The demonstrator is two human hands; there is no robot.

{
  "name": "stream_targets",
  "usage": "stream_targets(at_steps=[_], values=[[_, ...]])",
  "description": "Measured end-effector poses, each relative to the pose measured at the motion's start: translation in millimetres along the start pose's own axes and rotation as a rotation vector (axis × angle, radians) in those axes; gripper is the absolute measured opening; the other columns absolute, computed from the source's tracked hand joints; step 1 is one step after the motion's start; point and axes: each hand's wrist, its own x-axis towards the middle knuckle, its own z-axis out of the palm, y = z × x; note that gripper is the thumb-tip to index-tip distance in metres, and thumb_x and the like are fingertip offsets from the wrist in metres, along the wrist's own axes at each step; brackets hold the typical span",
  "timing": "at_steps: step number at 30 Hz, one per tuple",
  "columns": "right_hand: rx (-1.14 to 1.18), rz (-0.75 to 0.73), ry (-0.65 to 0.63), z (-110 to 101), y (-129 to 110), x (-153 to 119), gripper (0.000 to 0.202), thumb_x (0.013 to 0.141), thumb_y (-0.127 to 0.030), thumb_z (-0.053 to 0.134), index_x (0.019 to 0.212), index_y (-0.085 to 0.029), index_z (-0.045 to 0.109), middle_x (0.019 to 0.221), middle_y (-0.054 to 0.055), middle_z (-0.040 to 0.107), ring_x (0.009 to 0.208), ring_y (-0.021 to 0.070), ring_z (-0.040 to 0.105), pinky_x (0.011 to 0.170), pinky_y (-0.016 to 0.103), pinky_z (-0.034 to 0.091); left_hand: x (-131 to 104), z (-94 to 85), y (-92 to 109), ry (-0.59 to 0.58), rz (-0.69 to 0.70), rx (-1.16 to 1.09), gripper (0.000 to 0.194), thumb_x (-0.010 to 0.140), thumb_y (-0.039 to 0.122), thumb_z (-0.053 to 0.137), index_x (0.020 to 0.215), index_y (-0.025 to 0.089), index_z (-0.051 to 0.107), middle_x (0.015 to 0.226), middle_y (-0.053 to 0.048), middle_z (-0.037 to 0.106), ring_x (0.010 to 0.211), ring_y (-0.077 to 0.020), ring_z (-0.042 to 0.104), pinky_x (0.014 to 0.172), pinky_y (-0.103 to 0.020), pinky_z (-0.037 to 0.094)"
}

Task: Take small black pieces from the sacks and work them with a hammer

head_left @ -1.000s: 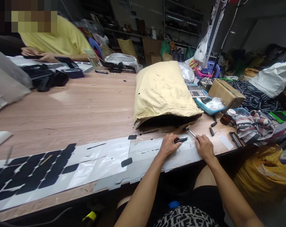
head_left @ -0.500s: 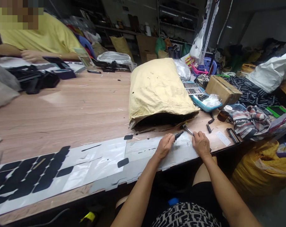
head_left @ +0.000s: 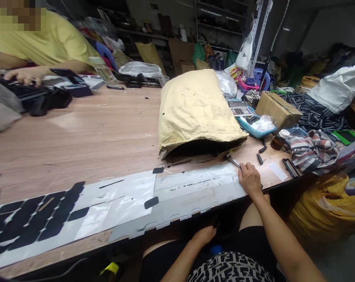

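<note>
My right hand (head_left: 250,179) is closed around the handle of a metal tool (head_left: 233,159) at the table's front edge, its head lying by the mouth of a yellow sack (head_left: 195,105). Below the table edge, over my lap, is my left hand (head_left: 206,235); its fingers are in shadow, and whether they hold anything is hidden. The sack lies on the table with its dark opening towards me. In front of it a grey sheet (head_left: 189,196) runs along the edge. Small black pieces (head_left: 259,158) lie right of my right hand.
White sheets with black rounded pieces (head_left: 60,207) lie at the left. A person in yellow (head_left: 62,43) works at the far left. At the right are a calculator (head_left: 239,108), a cardboard box (head_left: 277,109), a brown bottle (head_left: 279,141), a striped cloth (head_left: 312,150) and a pile of black springs.
My left hand has moved from above the grey sheet down below the table edge, and the black piece it held is out of sight. My right hand has stayed on the tool.
</note>
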Motion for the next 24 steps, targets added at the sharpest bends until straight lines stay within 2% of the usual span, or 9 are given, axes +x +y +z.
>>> stream_targets(at_steps=[2, 4, 7, 8, 10, 13, 15, 19, 24], values=[[0.0, 0.004, 0.002, 0, 0, 0, 0.02, 0.099, -0.025, 0.048, 0.112, -0.02, 0.063, 0.097, 0.007, 0.06, 0.089, 0.0213, 0.049, 0.073, 0.031, 0.033, -7, -6.7, 6, -0.047, 0.023, 0.076, 0.054, 0.092, 0.034, 0.051, 0.145, 0.025, 0.054, 0.145, -0.013, 0.059, 0.137, -0.0325, 0.052, 0.112, -0.046, 0.041], [-0.003, 0.006, 0.0, 1, -1, -1, 0.019, 0.099, -0.025, 0.048, 0.111, -0.02, 0.063, 0.097, 0.007, 0.06, 0.089, 0.0212, 0.049, 0.073, 0.031, 0.033, -24, -24.4, 26, -0.081, 0.215, 0.105, 0.058, 0.089, 0.034, 0.057, 0.145, 0.025, 0.055, 0.142, -0.013, 0.061, 0.132, -0.033, 0.057, 0.11, -0.044, 0.043], [-0.012, 0.006, -0.001, 0, -2, -1, 0.019, 0.099, -0.024, 0.047, 0.11, -0.021, 0.063, 0.097, 0.007, 0.06, 0.09, 0.0214, 0.049, 0.074, 0.031, 0.033, -43, -75.5, 69, -0.167, 0.622, 0.024, 0.048, 0.087, 0.041, 0.065, 0.134, 0.032, 0.065, 0.124, -0.005, 0.072, 0.113, -0.0265, 0.067, 0.099, -0.036, 0.05], [-0.013, 0.008, -0.001, -1, -2, -1, 0.019, 0.1, -0.024, 0.047, 0.109, -0.02, 0.062, 0.096, 0.007, 0.06, 0.09, 0.0214, 0.049, 0.074, 0.031, 0.033, -42, -98.0, 82, -0.138, 0.704, -0.033, 0.041, 0.091, 0.042, 0.062, 0.131, 0.033, 0.067, 0.121, -0.002, 0.074, 0.109, -0.0231, 0.068, 0.097, -0.033, 0.051], [-0.01, 0.013, -0.007, -2, -3, -1, 0.018, 0.1, -0.024, 0.047, 0.108, -0.021, 0.062, 0.096, 0.007, 0.06, 0.091, 0.0214, 0.05, 0.074, 0.031, 0.033, -26, -146.2, 102, 0.145, 0.771, -0.063, 0.035, 0.096, 0.04, 0.054, 0.126, 0.031, 0.07, 0.118, -0.002, 0.074, 0.104, -0.0209, 0.068, 0.095, -0.031, 0.051], [-0.004, 0.02, -0.014, -3, -4, -1, 0.015, 0.099, -0.023, 0.048, 0.105, -0.021, 0.062, 0.096, 0.007, 0.059, 0.091, 0.0213, 0.05, 0.074, 0.031, 0.033, 21, -209.3, 115, 0.706, 0.605, 0.148, 0.036, 0.092, 0.025, 0.056, 0.125, 0.025, 0.07, 0.116, -0.009, 0.071, 0.106, -0.0264, 0.064, 0.096, -0.038, 0.049], [-0.001, 0.019, -0.012, -3, -4, -2, 0.014, 0.098, -0.023, 0.049, 0.105, -0.021, 0.061, 0.096, 0.007, 0.059, 0.091, 0.0211, 0.05, 0.075, 0.031, 0.033, 52, -235.9, 116, 0.805, 0.501, 0.321, 0.04, 0.082, 0.013, 0.06, 0.119, 0.024, 0.073, 0.116, -0.011, 0.07, 0.112, -0.0306, 0.061, 0.099, -0.041, 0.047], [-0.004, 0.01, 0.003, -1, -3, -3, 0.014, 0.099, -0.022, 0.048, 0.105, -0.021, 0.061, 0.095, 0.006, 0.059, 0.089, 0.0208, 0.049, 0.073, 0.031, 0.033, 84, -252.9, 111, 0.741, 0.535, 0.594, 0.029, 0.075, 0.008, 0.063, 0.098, 0.02, 0.076, 0.112, -0.014, 0.069, 0.115, -0.0346, 0.058, 0.099, -0.045, 0.045], [0.005, 0.019, 0.014, 1, -3, -4, 0.013, 0.099, -0.023, 0.049, 0.103, -0.021, 0.061, 0.093, 0.006, 0.058, 0.088, 0.0207, 0.049, 0.073, 0.031, 0.032, 69, -242.4, 106, 0.771, 0.532, 0.632, 0.019, 0.082, 0.018, 0.065, 0.099, 0.019, 0.075, 0.103, -0.014, 0.07, 0.111, -0.0334, 0.058, 0.094, -0.043, 0.045]])
